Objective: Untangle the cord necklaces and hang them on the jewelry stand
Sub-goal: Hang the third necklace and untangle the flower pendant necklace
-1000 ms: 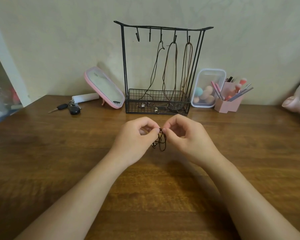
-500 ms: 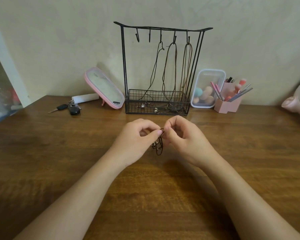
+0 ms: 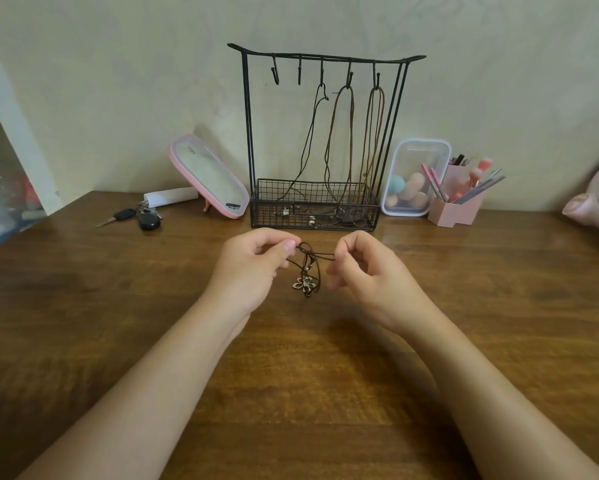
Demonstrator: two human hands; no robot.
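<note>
A tangled dark cord necklace (image 3: 308, 263) with a small silver pendant (image 3: 304, 283) hangs between my hands above the wooden table. My left hand (image 3: 256, 265) pinches the cord at its left end, and my right hand (image 3: 364, 268) pinches it at the right. Behind them stands the black wire jewelry stand (image 3: 248, 133) with a mesh basket at its base. Three cord necklaces (image 3: 339, 140) hang from its right-hand hooks, their ends lying in the basket. The two left hooks are bare.
A pink-framed mirror (image 3: 210, 176) leans left of the stand, with keys (image 3: 140, 216) and a white tube (image 3: 171, 196) beside it. A clear box of sponges (image 3: 414, 178), a pink brush holder (image 3: 455, 206) and a pink fan (image 3: 595, 202) stand at the right.
My hands have drawn apart sideways, stretching the cord between them. The bunched loop has opened out and the silver pendant now dangles below.
</note>
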